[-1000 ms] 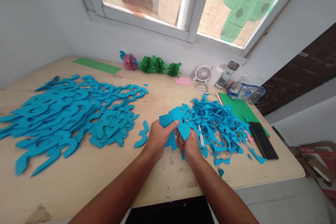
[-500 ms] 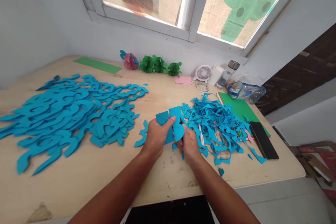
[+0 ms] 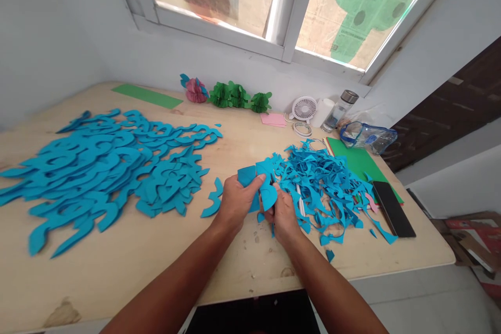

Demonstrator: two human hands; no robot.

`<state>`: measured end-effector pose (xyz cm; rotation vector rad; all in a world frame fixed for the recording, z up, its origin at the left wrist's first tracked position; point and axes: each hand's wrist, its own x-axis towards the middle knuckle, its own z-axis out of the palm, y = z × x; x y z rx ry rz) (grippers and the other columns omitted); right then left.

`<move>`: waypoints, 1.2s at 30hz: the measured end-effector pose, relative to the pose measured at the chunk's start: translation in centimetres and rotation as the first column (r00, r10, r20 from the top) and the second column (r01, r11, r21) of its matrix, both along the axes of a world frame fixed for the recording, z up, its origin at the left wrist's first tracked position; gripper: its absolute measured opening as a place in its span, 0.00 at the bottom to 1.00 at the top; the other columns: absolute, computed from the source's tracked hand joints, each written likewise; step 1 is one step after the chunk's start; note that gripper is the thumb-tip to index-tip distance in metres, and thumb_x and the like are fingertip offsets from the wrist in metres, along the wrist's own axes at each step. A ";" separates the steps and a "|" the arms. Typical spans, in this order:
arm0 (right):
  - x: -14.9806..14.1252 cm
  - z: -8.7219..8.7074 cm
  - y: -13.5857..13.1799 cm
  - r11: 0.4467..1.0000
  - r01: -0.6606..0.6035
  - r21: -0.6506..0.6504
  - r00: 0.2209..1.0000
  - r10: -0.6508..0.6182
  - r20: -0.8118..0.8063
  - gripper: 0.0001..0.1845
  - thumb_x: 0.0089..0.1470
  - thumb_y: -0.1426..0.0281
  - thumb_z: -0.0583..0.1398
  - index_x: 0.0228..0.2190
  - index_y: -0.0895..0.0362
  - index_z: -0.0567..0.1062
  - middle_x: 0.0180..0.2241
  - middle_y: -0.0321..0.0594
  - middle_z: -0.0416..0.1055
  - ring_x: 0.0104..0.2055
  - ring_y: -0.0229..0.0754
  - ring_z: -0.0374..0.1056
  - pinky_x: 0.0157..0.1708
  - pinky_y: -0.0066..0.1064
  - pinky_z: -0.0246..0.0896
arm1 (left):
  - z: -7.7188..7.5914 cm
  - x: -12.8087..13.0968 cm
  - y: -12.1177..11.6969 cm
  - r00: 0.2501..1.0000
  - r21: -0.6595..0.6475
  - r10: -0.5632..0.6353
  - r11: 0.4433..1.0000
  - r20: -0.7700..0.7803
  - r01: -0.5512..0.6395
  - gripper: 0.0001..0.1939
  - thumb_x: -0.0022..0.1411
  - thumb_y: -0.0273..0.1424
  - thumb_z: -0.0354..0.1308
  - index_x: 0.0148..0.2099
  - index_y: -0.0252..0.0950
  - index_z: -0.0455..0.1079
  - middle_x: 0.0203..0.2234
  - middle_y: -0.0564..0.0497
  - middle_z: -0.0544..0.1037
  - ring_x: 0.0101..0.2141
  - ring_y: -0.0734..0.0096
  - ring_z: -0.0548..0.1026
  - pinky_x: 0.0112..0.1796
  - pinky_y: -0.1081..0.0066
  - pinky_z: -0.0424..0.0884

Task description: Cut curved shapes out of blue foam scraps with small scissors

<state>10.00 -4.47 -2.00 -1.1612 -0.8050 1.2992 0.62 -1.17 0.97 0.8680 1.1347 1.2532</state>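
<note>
My left hand (image 3: 236, 201) is closed on a blue paper piece (image 3: 259, 181), thumb on top, holding it just above the wooden table (image 3: 156, 261). My right hand (image 3: 283, 215) is curled shut against the lower edge of that piece; what its fingers hold is hidden. A broad pile of curved blue cutouts (image 3: 105, 167) lies to the left of my hands. One single cutout (image 3: 213, 201) lies next to my left hand. A heap of blue scraps (image 3: 324, 182) sits just right of my right hand.
A black phone (image 3: 392, 209) and a green sheet (image 3: 354, 159) lie at the right edge. Along the back wall stand a small fan (image 3: 304, 108), a bottle (image 3: 340, 109), a clear pouch (image 3: 368, 137), pink notes (image 3: 274, 119), paper decorations (image 3: 235, 96) and a green strip (image 3: 146, 96).
Both hands have turned the blue piece between them; its rounded flap now hangs over my right fingers. The piles have not moved.
</note>
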 end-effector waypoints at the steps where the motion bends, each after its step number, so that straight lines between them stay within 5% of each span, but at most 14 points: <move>1: 0.0 0.0 0.0 1.000 -0.002 0.001 1.000 0.002 -0.001 0.31 0.47 0.43 0.56 0.12 0.53 0.56 0.10 0.27 0.47 0.13 0.30 0.39 0.13 0.26 0.31 | 0.0 0.0 0.0 1.000 -0.004 0.003 1.000 0.003 -0.003 0.10 0.44 0.35 0.66 0.24 0.33 0.72 0.18 0.55 0.74 0.20 0.74 0.69 0.26 0.73 0.68; 21: 0.2 -0.1 0.0 0.998 -0.044 -0.034 0.998 0.046 0.041 0.34 0.43 0.40 0.58 0.11 0.55 0.58 0.09 0.26 0.48 0.12 0.27 0.40 0.12 0.25 0.32 | 0.0 -0.3 0.4 0.997 -0.015 0.070 0.997 0.012 -0.070 0.16 0.37 0.36 0.70 0.28 0.31 0.75 0.21 0.52 0.77 0.24 0.70 0.72 0.29 0.71 0.69; 36: 0.3 -0.3 0.0 0.999 -0.004 -0.054 1.000 0.005 0.004 0.32 0.42 0.41 0.58 0.13 0.55 0.58 0.10 0.26 0.49 0.12 0.27 0.41 0.12 0.24 0.32 | -0.4 -0.1 0.1 0.999 -0.024 -0.003 1.000 -0.037 0.002 0.12 0.42 0.36 0.67 0.25 0.33 0.72 0.18 0.56 0.73 0.20 0.75 0.68 0.25 0.74 0.67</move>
